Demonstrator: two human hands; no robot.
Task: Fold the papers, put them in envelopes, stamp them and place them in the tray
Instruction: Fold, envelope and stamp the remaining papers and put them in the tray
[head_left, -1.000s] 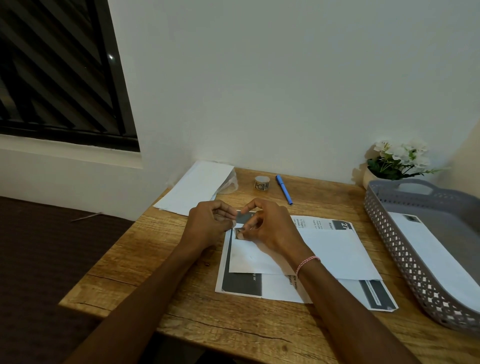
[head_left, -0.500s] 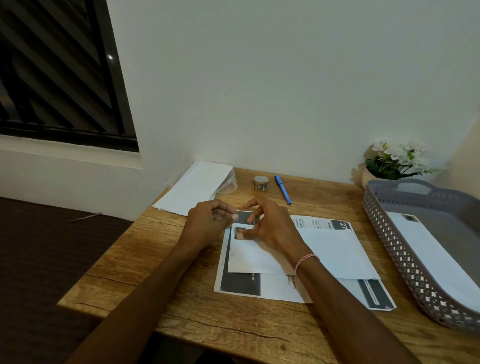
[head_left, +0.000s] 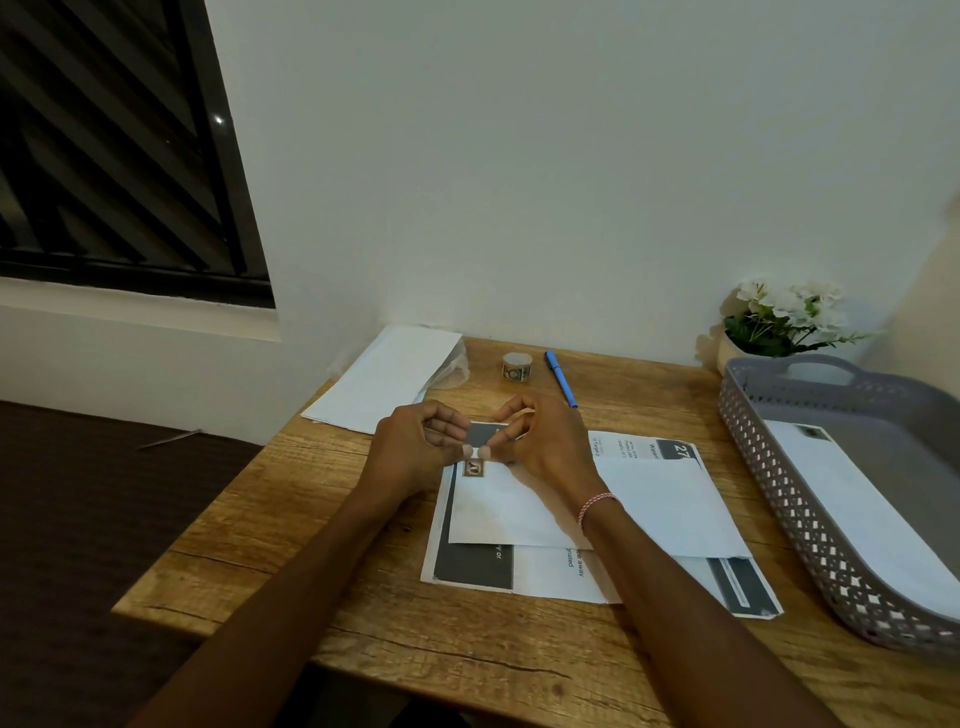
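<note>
1. The envelope (head_left: 649, 499) lay flat on printed papers (head_left: 550, 571), its long axis running left to right, with the stamp (head_left: 474, 468) at its far-left corner.
2. The left hand (head_left: 415, 452) and right hand (head_left: 545, 447) met just beyond that corner, fingers curled; I could not tell whether they pinched anything.
3. The tray (head_left: 769, 478) sat right of the envelope.

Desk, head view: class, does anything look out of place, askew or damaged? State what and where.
The stack of envelopes at the far left corner juts past the table edge, so part hangs unsupported. Nothing else stands out.
</note>
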